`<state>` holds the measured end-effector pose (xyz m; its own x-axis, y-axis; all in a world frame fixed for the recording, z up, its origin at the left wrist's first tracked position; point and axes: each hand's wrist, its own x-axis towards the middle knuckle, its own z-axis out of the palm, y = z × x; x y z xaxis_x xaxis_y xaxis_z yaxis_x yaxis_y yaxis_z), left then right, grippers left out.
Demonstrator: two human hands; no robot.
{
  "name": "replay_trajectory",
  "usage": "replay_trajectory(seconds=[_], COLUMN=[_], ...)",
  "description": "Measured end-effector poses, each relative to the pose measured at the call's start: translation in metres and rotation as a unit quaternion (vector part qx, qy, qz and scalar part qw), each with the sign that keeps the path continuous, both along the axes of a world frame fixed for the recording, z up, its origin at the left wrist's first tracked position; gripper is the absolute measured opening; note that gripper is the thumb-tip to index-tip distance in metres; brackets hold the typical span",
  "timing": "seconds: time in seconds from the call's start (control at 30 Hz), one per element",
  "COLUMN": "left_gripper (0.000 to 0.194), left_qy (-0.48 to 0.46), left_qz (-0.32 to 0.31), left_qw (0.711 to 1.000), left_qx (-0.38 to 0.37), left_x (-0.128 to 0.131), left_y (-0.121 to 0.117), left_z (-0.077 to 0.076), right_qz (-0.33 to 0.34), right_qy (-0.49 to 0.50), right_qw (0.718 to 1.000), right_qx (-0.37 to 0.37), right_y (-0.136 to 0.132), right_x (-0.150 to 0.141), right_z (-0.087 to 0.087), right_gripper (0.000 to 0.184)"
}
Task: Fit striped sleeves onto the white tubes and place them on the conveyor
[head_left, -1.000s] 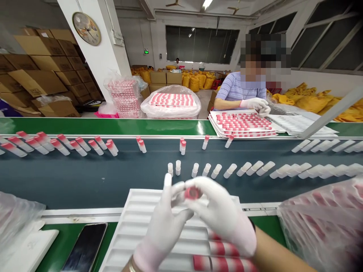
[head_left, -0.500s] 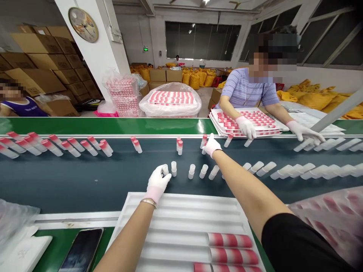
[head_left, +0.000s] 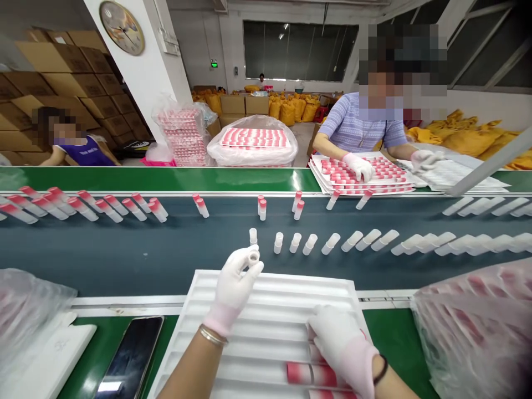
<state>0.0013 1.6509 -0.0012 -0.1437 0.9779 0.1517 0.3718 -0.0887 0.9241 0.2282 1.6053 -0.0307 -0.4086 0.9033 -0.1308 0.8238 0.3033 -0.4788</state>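
My left hand (head_left: 235,281), in a white glove, pinches a small white cap (head_left: 253,256) above the far edge of the white grooved tray (head_left: 274,299). My right hand (head_left: 338,343), also gloved, is curled over pink-and-white tubes (head_left: 305,373) lying in the tray's near grooves and presses on one of them. Just beyond my left hand, a row of white caps (head_left: 310,243) stands on the dark conveyor belt (head_left: 124,249). Further back on the belt stand pink-topped tubes (head_left: 298,206).
A phone (head_left: 131,357) lies on the green ledge at the near left. Plastic bags of tubes (head_left: 477,327) sit at my right and left. Across the belt a person's gloved hand (head_left: 357,166) rests on stacked trays of pink tubes (head_left: 361,174). Another person sits far left.
My right hand came back from the far side of the belt to the tubes in the tray. My left hand lifted a white cap off the belt and drew back over the tray.
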Motion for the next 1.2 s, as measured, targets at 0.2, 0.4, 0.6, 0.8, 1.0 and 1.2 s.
replay_trajectory(seconds=[0.2,0.4,0.6,0.8,1.0,1.2], left_gripper=[0.017,0.021,0.012,0.018,0.022,0.029], left_qy=[0.037,0.122,0.158,0.098,-0.135,-0.213], left_qz=[-0.091,-0.16,-0.211,-0.198,-0.257,-0.335], left_qw=[0.995,0.979,0.965,0.975,0.951,0.904], left_qx=[0.004,0.017,-0.002,0.008,-0.106,-0.161], left_x=[0.015,0.023,0.019,0.019,0.018,0.011], left_y=[-0.026,-0.036,-0.042,-0.046,-0.048,-0.05], left_z=[0.022,0.027,0.037,0.04,0.035,0.039], right_qz=[-0.02,0.063,0.208,0.076,0.004,0.085], right_qy=[0.191,0.299,0.061,0.28,0.424,0.394], right_qw=[0.981,0.948,0.965,0.954,0.905,0.914], right_qx=[-0.014,0.086,0.145,0.069,-0.039,-0.034], right_y=[0.019,0.035,0.046,0.037,0.02,0.013], right_x=[0.016,0.006,-0.006,-0.023,-0.035,-0.033], right_z=[0.04,0.086,0.12,0.109,0.103,0.117], right_gripper=[0.014,0.024,0.011,0.019,0.013,0.021])
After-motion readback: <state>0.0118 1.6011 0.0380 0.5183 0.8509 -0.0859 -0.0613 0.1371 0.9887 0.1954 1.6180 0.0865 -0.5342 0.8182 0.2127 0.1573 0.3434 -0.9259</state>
